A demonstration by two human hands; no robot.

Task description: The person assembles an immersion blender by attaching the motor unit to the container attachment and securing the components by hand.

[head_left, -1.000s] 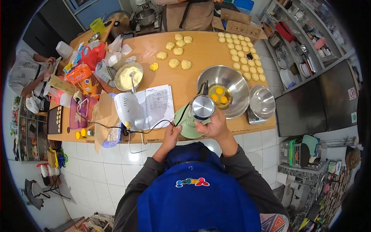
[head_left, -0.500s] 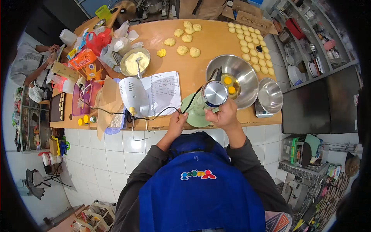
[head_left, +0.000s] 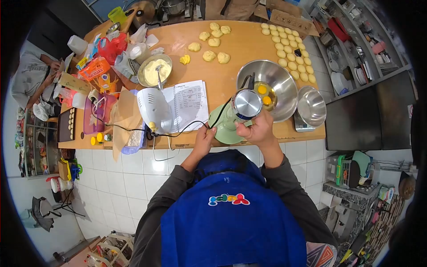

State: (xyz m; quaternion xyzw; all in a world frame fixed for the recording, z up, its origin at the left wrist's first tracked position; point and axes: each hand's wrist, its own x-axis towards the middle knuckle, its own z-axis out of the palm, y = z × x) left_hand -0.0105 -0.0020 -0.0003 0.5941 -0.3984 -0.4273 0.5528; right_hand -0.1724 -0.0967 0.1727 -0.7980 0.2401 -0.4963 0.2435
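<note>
My right hand (head_left: 259, 130) is wrapped round a cylinder with a round silver top (head_left: 247, 103) and a dark band; its exact kind I cannot make out. It hides part of a pale green round dish (head_left: 228, 133) at the table's front edge. My left hand (head_left: 205, 139) has its fingers closed on a black cord (head_left: 218, 118), which runs up past the silver top. Just beyond my right hand stands a large steel bowl (head_left: 284, 98) with cracked eggs (head_left: 263, 90) in it. Left of my hands are an open notebook (head_left: 190, 107) and a white hand mixer (head_left: 154, 110).
A smaller steel bowl (head_left: 311, 107) rests on a scale (head_left: 303, 126). Dough balls (head_left: 223, 58) and rows of small rounds (head_left: 291, 57) lie farther back. A bowl of pale mixture (head_left: 155, 70) sits at left, near packets (head_left: 95, 69). Another person (head_left: 35, 78) stands at far left.
The view has shifted very slightly. Both hands keep their holds, and the silver-topped cylinder has hardly moved.
</note>
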